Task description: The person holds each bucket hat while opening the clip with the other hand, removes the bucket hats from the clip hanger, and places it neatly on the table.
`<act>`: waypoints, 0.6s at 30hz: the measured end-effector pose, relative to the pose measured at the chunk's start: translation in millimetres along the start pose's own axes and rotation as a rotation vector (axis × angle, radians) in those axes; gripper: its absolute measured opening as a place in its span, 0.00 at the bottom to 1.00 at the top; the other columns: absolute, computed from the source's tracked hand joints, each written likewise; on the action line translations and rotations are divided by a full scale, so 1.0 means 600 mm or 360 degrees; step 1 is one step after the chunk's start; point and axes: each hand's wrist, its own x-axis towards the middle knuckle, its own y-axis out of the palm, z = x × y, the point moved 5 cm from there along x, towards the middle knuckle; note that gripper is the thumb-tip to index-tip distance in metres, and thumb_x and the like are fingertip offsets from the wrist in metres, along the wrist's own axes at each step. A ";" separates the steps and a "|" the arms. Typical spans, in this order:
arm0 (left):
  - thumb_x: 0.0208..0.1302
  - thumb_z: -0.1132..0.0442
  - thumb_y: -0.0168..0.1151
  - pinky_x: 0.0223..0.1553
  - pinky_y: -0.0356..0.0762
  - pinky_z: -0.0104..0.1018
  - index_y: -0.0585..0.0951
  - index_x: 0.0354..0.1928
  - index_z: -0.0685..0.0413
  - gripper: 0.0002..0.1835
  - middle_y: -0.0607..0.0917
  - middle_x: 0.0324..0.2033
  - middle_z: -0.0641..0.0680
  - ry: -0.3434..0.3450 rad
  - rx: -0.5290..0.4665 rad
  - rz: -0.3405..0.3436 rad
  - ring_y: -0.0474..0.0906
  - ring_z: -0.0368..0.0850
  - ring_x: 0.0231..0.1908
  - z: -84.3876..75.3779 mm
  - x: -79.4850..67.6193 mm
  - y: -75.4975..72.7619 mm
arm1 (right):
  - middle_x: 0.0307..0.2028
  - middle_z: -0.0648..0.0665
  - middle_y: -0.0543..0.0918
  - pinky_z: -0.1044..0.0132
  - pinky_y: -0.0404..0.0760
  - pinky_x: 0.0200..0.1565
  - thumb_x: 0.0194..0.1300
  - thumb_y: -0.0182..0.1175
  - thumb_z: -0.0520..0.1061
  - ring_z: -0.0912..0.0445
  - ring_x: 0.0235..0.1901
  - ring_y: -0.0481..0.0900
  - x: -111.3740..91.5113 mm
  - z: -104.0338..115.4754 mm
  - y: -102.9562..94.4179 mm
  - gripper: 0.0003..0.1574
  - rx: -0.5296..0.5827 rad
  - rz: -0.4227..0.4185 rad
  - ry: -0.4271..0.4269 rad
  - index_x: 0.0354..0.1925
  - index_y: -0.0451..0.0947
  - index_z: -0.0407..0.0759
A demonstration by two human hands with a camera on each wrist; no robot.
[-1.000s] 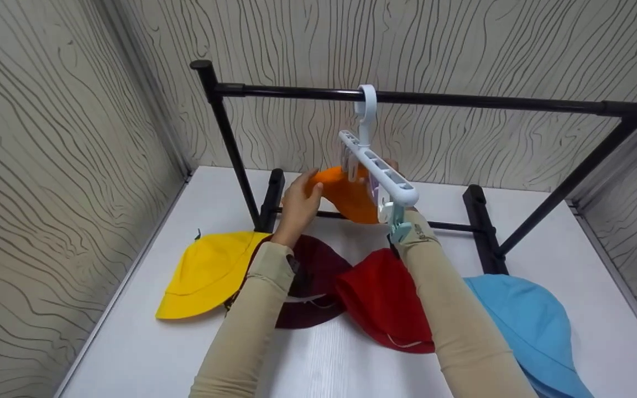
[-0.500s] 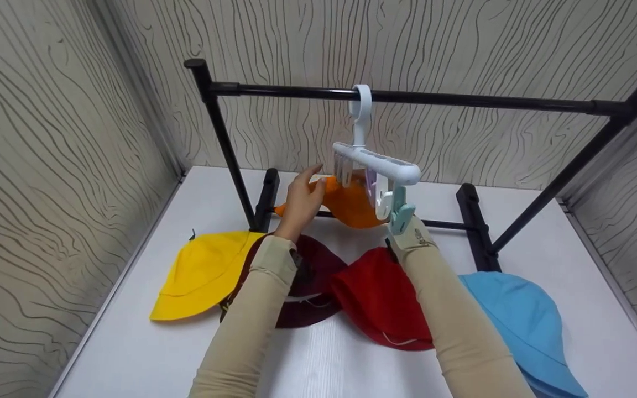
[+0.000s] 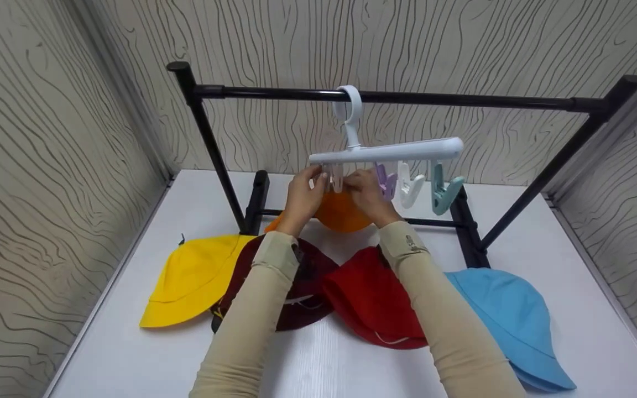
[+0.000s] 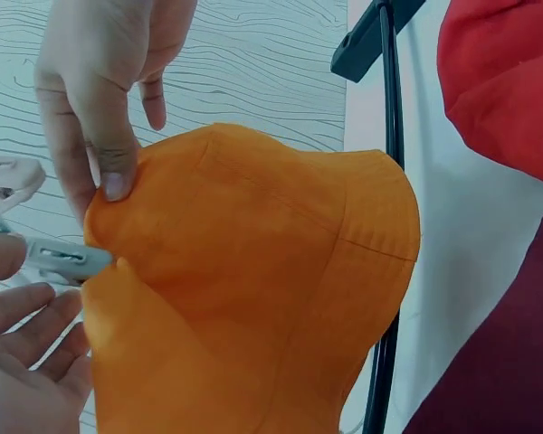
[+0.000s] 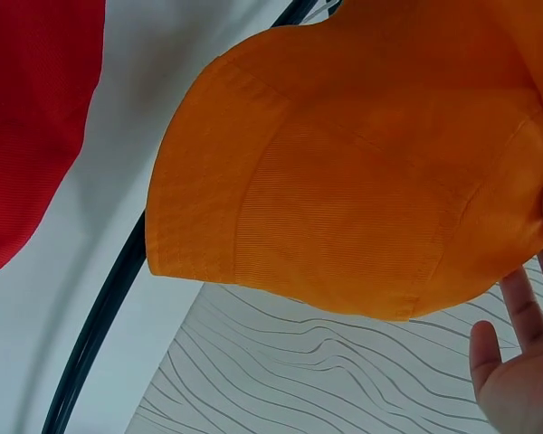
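An orange bucket hat [image 4: 244, 244] hangs beneath the left end of a white clip hanger [image 3: 396, 152]. My right hand [image 3: 371, 193] pinches the hat's crown between thumb and fingers; in the left wrist view this right hand [image 4: 109, 81] comes from the top. With thumb and fingertips, my left hand [image 3: 303, 198] holds a pale clip [image 4: 68, 259], whose tip meets a fold in the crown. In the left wrist view my left hand [image 4: 27, 353] has its other fingers spread. Whether the clip bites the cloth I cannot tell.
The hanger hooks over a black rack bar [image 3: 462, 101]. Purple [image 3: 387, 182], white [image 3: 408, 185] and green [image 3: 444, 189] clips dangle at its right. Yellow [image 3: 194, 279], maroon [image 3: 310, 276], red [image 3: 376, 298] and light blue [image 3: 512, 320] hats lie on the white table [image 3: 329, 365].
The hanger has swung round, its near end turning right, almost parallel to the bar. My right hand has come into view from behind it. My left hand has moved from the brim to the clip.
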 end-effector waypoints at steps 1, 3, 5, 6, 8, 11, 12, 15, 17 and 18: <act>0.72 0.62 0.52 0.58 0.73 0.44 0.77 0.57 0.62 0.17 0.82 0.52 0.60 0.0007 0.0006 -0.0008 0.77 0.51 0.53 0.000 0.001 0.000 | 0.30 0.44 0.86 0.58 0.79 0.44 0.62 0.61 0.35 0.51 0.34 0.77 -0.001 0.037 -0.015 0.09 -0.0295 0.0023 -0.0022 0.34 0.88 0.41; 0.72 0.61 0.53 0.48 0.75 0.40 0.79 0.54 0.61 0.15 0.83 0.45 0.58 -0.0002 0.0007 -0.0023 0.77 0.48 0.44 0.002 0.003 0.001 | 0.35 0.40 0.86 0.50 0.76 0.47 0.60 0.62 0.33 0.45 0.38 0.76 -0.003 0.088 -0.031 0.09 -0.0428 0.0172 0.0121 0.37 0.87 0.39; 0.71 0.60 0.53 0.38 0.73 0.36 0.80 0.49 0.60 0.13 0.82 0.38 0.56 -0.0024 -0.0013 -0.0041 0.74 0.46 0.37 0.003 0.005 0.001 | 0.39 0.41 0.86 0.49 0.73 0.50 0.61 0.62 0.33 0.44 0.42 0.75 -0.005 0.117 -0.039 0.11 -0.0497 0.0266 0.0221 0.41 0.87 0.40; 0.71 0.59 0.53 0.35 0.72 0.34 0.81 0.47 0.59 0.12 0.81 0.35 0.55 -0.0036 -0.0026 -0.0051 0.72 0.45 0.34 0.003 0.005 0.001 | 0.40 0.40 0.86 0.48 0.73 0.51 0.61 0.62 0.33 0.43 0.43 0.75 -0.005 0.128 -0.042 0.11 -0.0502 0.0287 0.0233 0.41 0.87 0.39; 0.71 0.59 0.54 0.31 0.70 0.30 0.81 0.45 0.58 0.11 0.80 0.32 0.53 -0.0059 -0.0052 -0.0068 0.72 0.43 0.32 0.004 0.005 0.000 | 0.39 0.39 0.86 0.48 0.73 0.50 0.60 0.62 0.33 0.42 0.43 0.75 -0.004 0.140 -0.043 0.10 -0.0456 0.0303 0.0231 0.40 0.87 0.38; 0.71 0.59 0.54 0.30 0.71 0.28 0.81 0.45 0.58 0.11 0.81 0.33 0.54 -0.0067 -0.0067 -0.0082 0.73 0.43 0.32 0.003 0.003 0.000 | 0.35 0.38 0.86 0.51 0.71 0.45 0.58 0.62 0.31 0.42 0.38 0.74 -0.004 0.149 -0.043 0.09 -0.0373 0.0248 0.0117 0.37 0.86 0.35; 0.71 0.59 0.54 0.31 0.71 0.28 0.81 0.46 0.58 0.12 0.82 0.35 0.54 -0.0067 -0.0062 -0.0081 0.73 0.43 0.32 0.002 0.003 0.000 | 0.34 0.37 0.86 0.52 0.71 0.43 0.57 0.63 0.31 0.41 0.37 0.74 -0.004 0.150 -0.042 0.08 -0.0347 0.0229 0.0069 0.36 0.86 0.34; 0.72 0.58 0.53 0.33 0.73 0.29 0.81 0.47 0.58 0.13 0.83 0.38 0.55 -0.0056 -0.0028 -0.0071 0.75 0.44 0.34 0.000 0.002 0.000 | 0.32 0.36 0.85 0.52 0.69 0.41 0.56 0.63 0.31 0.41 0.34 0.74 -0.005 0.148 -0.040 0.07 -0.0289 0.0188 -0.0028 0.34 0.86 0.33; 0.71 0.58 0.54 0.34 0.74 0.30 0.82 0.46 0.58 0.13 0.84 0.38 0.55 -0.0041 -0.0001 -0.0067 0.75 0.44 0.35 -0.002 0.002 0.001 | 0.31 0.35 0.85 0.51 0.69 0.41 0.56 0.63 0.31 0.41 0.34 0.74 -0.006 0.148 -0.041 0.07 -0.0283 0.0189 -0.0039 0.34 0.86 0.32; 0.71 0.57 0.54 0.33 0.74 0.30 0.82 0.45 0.58 0.13 0.84 0.38 0.55 -0.0039 0.0008 -0.0067 0.76 0.44 0.35 -0.003 0.002 0.001 | 0.31 0.35 0.85 0.50 0.70 0.42 0.56 0.63 0.31 0.41 0.34 0.74 -0.006 0.147 -0.042 0.07 -0.0279 0.0197 -0.0010 0.35 0.86 0.33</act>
